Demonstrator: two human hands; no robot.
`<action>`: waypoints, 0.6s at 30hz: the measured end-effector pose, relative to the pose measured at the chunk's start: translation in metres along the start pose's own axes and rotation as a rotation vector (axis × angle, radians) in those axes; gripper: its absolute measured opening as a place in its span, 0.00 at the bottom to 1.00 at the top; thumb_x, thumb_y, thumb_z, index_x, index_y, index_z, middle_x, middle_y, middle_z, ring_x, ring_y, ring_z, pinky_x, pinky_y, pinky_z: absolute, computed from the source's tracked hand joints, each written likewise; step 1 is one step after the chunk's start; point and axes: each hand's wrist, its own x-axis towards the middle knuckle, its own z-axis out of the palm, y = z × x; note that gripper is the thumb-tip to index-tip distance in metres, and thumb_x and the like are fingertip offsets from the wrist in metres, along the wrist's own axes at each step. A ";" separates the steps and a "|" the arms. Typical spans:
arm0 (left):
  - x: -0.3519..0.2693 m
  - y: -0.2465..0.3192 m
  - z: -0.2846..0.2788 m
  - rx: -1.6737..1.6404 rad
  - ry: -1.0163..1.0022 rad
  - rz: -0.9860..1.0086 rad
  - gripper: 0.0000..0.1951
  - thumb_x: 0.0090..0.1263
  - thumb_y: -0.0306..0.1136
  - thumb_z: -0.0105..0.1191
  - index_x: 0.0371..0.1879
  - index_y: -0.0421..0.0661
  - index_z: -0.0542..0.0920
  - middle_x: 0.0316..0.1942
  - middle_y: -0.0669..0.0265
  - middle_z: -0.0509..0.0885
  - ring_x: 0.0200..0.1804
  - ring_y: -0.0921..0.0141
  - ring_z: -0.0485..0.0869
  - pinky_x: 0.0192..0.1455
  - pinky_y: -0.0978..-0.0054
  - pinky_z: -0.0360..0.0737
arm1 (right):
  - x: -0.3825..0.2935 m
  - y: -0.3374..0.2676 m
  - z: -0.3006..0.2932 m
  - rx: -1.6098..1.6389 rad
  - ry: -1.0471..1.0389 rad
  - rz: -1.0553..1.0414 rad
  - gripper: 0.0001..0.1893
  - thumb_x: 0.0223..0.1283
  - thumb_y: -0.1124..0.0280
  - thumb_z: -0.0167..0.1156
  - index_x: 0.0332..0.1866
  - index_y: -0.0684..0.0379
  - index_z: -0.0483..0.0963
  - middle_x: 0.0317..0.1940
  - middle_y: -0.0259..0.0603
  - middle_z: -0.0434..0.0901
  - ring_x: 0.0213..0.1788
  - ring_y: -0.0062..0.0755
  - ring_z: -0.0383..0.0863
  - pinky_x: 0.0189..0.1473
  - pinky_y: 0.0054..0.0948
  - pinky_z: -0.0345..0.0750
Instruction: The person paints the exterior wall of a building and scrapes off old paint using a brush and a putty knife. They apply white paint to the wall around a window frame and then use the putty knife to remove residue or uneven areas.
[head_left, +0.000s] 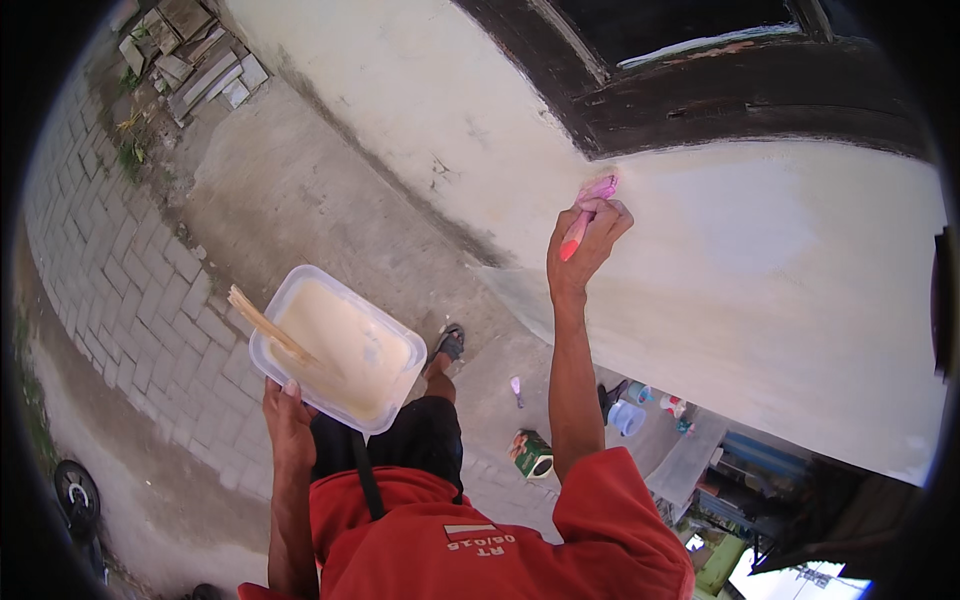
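Observation:
My right hand (589, 236) is closed around a paintbrush (576, 234) with a pinkish handle and a red end. Its bristles touch the cream-coloured wall (720, 300) just below the corner of a dark wooden window frame (675, 120). Lower left, my left hand (289, 420) grips the near edge of a clear plastic tub (409, 397) of cream paint (352, 330). A split wooden stick (262, 322) leans in the tub, its upper end sticking out over the rim. Fresh-looking, paler patches show on the wall right of the brush.
On the concrete ground lie a small scraper-like tool (517, 391) and a green box or can (532, 454). Buckets (626, 418) stand by the wall's foot at lower right. Wood and tile pieces (217, 71) are stacked at upper left, beside block paving (142, 270).

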 end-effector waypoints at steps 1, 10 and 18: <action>0.000 0.000 0.000 0.002 0.019 -0.007 0.30 0.75 0.42 0.51 0.70 0.38 0.63 0.62 0.58 0.76 0.60 0.64 0.82 0.58 0.63 0.85 | 0.004 0.000 -0.005 0.015 0.010 -0.018 0.14 0.53 0.88 0.59 0.43 0.64 0.67 0.45 0.54 0.64 0.44 0.53 0.76 0.40 0.47 0.78; 0.001 -0.005 0.003 0.037 -0.040 -0.051 0.28 0.76 0.41 0.50 0.71 0.40 0.63 0.64 0.57 0.75 0.62 0.64 0.80 0.61 0.61 0.83 | 0.021 0.001 -0.025 0.014 0.079 -0.081 0.13 0.54 0.90 0.57 0.43 0.65 0.67 0.46 0.55 0.65 0.48 0.53 0.73 0.44 0.45 0.77; 0.000 0.001 0.003 -0.025 -0.063 -0.021 0.30 0.75 0.44 0.52 0.71 0.40 0.63 0.64 0.58 0.76 0.63 0.63 0.80 0.61 0.61 0.83 | 0.059 -0.007 -0.060 -0.012 0.110 -0.082 0.14 0.54 0.89 0.58 0.44 0.64 0.67 0.45 0.54 0.66 0.48 0.51 0.72 0.48 0.43 0.75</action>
